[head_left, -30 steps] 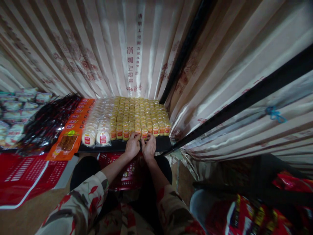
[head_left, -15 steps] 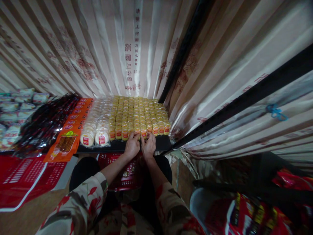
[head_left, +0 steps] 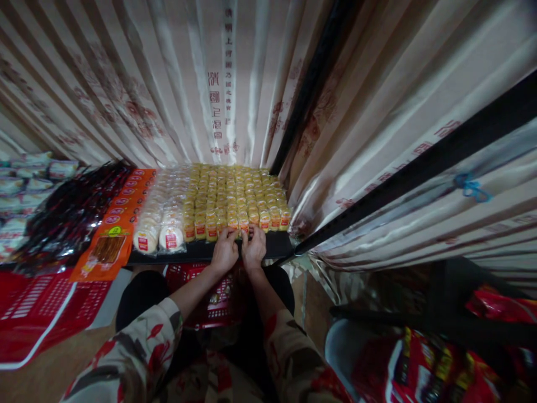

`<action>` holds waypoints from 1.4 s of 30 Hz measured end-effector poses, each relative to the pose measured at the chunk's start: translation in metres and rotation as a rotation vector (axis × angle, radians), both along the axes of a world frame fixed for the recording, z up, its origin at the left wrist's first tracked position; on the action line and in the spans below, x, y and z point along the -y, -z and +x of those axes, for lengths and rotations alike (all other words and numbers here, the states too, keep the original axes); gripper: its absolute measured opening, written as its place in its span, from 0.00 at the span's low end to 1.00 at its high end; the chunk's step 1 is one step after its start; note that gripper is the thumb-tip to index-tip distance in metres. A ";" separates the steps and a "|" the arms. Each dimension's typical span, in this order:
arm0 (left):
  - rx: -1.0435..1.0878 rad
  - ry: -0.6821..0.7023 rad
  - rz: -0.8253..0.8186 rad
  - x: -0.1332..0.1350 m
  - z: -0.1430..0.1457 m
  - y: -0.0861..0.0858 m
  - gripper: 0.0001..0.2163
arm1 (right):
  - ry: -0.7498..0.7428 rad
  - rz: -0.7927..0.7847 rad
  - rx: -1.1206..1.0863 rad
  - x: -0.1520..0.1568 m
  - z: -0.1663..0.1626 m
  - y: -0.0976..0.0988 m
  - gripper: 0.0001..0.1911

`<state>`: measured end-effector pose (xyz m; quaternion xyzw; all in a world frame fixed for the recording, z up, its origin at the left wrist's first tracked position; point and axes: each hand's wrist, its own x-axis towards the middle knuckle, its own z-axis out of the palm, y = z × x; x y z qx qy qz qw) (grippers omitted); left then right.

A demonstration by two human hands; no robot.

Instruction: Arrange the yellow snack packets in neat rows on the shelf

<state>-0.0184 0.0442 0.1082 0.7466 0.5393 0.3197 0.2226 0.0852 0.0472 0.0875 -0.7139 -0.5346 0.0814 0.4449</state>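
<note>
Rows of small yellow wrapped snack cakes (head_left: 235, 193) with red labels stand packed together on a dark shelf (head_left: 157, 257). My left hand (head_left: 224, 250) is at the front edge of the rows, its curled fingers on a wrapped snack cake in the front row. Close beside it, my right hand (head_left: 254, 249) has its fingers bent against the same front-row cake, from the right side. The fingertips partly cover the cake. To the left lie two rows of round pale wrapped biscuits (head_left: 172, 238), also with red labels.
Left of the biscuits are orange snack packs (head_left: 109, 246), dark shiny packets (head_left: 75, 215) and white packets (head_left: 31, 184). Red baskets (head_left: 59, 305) sit below the shelf. A black post (head_left: 377, 196) slants across pleated curtains (head_left: 176, 84). Red bags (head_left: 423, 358) are at lower right.
The view has shifted slightly, so the shelf goods sit a little further left. Both hands stay at the front row of yellow cakes, with only slight finger movement.
</note>
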 end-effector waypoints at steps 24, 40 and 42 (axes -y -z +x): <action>-0.069 0.030 0.058 0.001 0.001 0.003 0.24 | -0.005 0.014 -0.049 0.001 -0.001 0.005 0.14; -0.106 0.097 0.031 0.031 -0.011 -0.010 0.20 | -0.133 0.194 -0.113 0.011 0.009 0.016 0.18; -0.090 0.115 0.037 0.039 -0.016 -0.004 0.19 | -0.088 0.216 -0.109 0.016 0.012 0.013 0.19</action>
